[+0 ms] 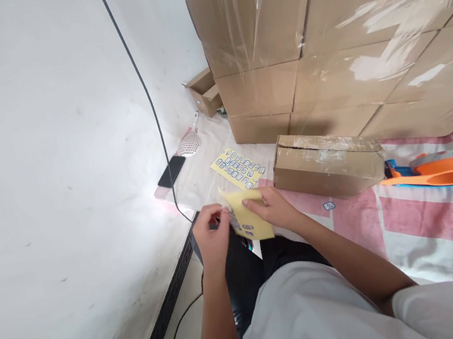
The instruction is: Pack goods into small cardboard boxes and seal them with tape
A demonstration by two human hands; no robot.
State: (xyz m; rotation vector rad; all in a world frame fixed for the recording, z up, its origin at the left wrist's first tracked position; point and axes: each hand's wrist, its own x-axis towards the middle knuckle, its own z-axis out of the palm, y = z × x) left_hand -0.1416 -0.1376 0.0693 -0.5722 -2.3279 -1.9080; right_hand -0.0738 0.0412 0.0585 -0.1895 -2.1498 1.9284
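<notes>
You hold a yellow sticker sheet (248, 217) up in front of you, just above your lap, tilted so its printed face looks toward you; that angle lets your fingers work at its left edge. Your right hand (271, 208) steadies it from the right side: thumb on the front, fingers behind, the grip closed flat on the paper. Your left hand (212, 235) meets the sheet's left edge with thumb and forefinger pinched nearly together, apparently on one of the small labels there, though the contact point is too small to tell for sure.

A second sticker sheet (238, 168) lies flat on the pale cloth beyond your hands, within easy reach, its rows of dark-rimmed labels facing up. One loose label (329, 206) sits on the pink striped cloth (410, 215), near the small cardboard box (329, 163). An orange tape dispenser (437, 170) rests to the right of that box, and a phone (171, 171) lies by the wall.
</notes>
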